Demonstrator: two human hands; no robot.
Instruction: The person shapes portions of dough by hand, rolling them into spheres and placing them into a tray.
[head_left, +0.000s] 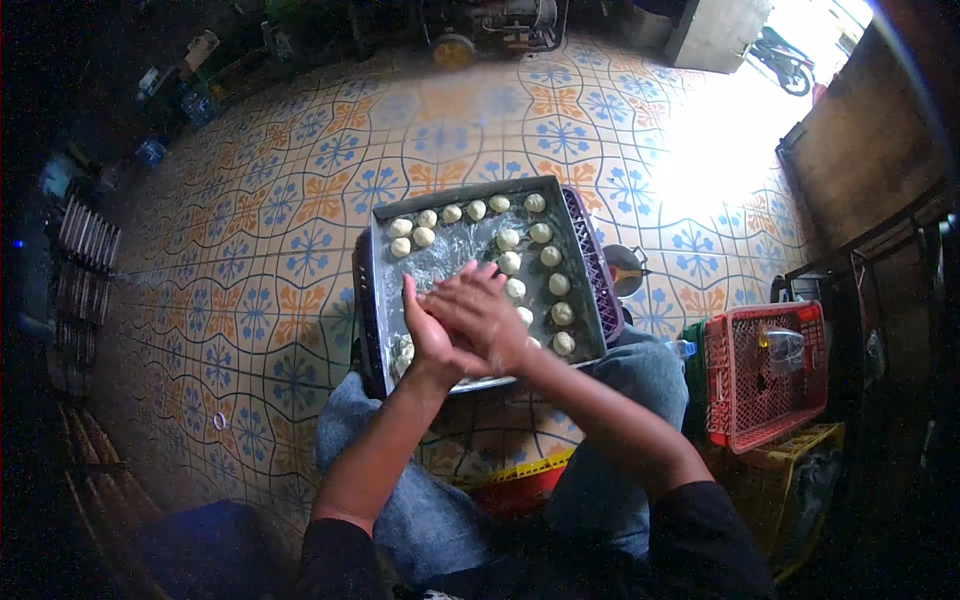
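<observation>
Above the near half of a square metal tray (465, 196), my two hands meet palm to palm. My left hand (428, 330) is underneath at the left, its thumb side toward me. Laid across it is my right hand (482, 312), its fingers stretched and slightly blurred. Whatever lies between the palms is hidden. Small round pale dough balls (559, 285) stand in rows along the tray's far and right sides. More pale dough (404, 352) shows at the near left, partly behind my left wrist. White flour-like smears cover the tray's bottom.
A purple plastic crate (592, 258) supports the tray before my knees. At right are a round pan (624, 272), a red crate (716, 385) holding a clear container (784, 346), and a yellow crate (800, 440). A red bin (515, 492) sits between my legs. A machine (500, 28) stands far ahead.
</observation>
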